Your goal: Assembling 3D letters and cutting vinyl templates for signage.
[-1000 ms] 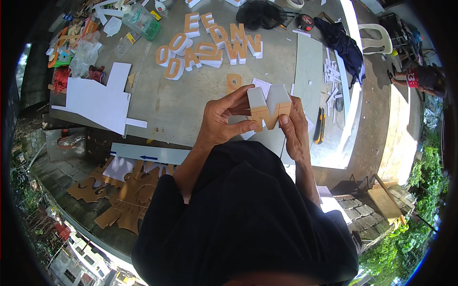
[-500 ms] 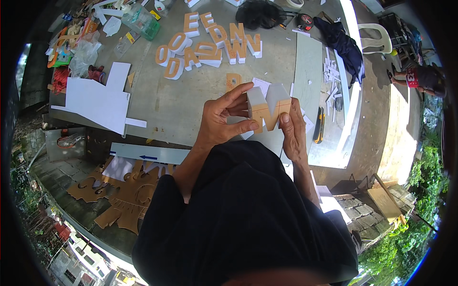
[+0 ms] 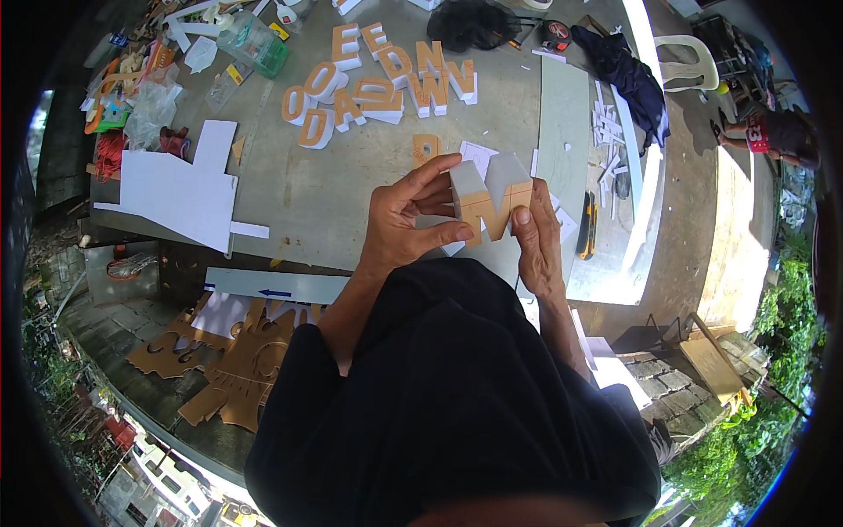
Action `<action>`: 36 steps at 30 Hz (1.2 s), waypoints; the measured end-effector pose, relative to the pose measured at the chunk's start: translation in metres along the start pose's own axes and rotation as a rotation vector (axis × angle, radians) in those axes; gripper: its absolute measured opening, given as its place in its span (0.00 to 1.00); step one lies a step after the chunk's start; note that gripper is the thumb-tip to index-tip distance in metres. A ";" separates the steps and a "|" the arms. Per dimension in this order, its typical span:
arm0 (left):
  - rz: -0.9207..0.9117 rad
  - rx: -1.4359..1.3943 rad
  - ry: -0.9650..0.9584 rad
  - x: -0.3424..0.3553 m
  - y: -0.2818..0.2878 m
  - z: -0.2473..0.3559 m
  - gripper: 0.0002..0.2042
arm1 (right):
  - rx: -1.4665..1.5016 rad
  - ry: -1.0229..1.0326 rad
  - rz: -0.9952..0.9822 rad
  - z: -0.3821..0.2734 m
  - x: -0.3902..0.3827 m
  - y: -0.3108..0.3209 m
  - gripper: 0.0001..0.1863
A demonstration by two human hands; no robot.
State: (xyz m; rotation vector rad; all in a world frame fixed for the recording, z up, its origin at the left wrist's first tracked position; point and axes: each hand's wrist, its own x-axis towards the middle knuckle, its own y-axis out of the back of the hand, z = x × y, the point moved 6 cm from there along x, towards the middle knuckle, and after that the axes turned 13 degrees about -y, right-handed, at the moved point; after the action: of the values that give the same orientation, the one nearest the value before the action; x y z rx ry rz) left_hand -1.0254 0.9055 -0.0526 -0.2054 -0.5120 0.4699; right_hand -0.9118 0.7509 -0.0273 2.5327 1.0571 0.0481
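Head view. The letter-shaped block [image 3: 505,206] is held above the near part of the grey table [image 3: 290,184], between the two hands. The left hand [image 3: 406,220] grips its left side, the index fingertip at the far corner and the thumb at the near edge; the right hand [image 3: 538,241] grips its right side, thumb pressed on the tan face and fingers along the outer side. Both sets of fingers are narrowed on the block.

The block is thick, with white sides, a tan near face crossed by a thin line, and a deep V-shaped notch. The thumbs cover small parts of it.

Just beyond lie a flat tan letter piece [image 3: 425,151] and a marked white sheet [image 3: 477,154], the latter partly hidden by the block. Farther left stands a cluster of tan-faced letter blocks [image 3: 378,90]. To the right lie a utility knife [image 3: 588,232], white offcuts [image 3: 606,132] and, farther, a dark cloth [image 3: 619,75]. A large white board [image 3: 176,189] occupies the left side; a clear bottle [image 3: 252,44] lies beyond it.
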 end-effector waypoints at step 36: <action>0.010 -0.162 0.002 -0.002 0.001 -0.007 0.36 | -0.132 0.304 0.050 -0.008 -0.010 0.007 0.32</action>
State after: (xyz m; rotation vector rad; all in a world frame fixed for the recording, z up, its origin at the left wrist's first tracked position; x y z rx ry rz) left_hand -1.0237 0.9052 -0.0594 -0.3643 -0.5474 0.4376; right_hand -0.9157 0.7428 -0.0159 2.4807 1.0604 0.5137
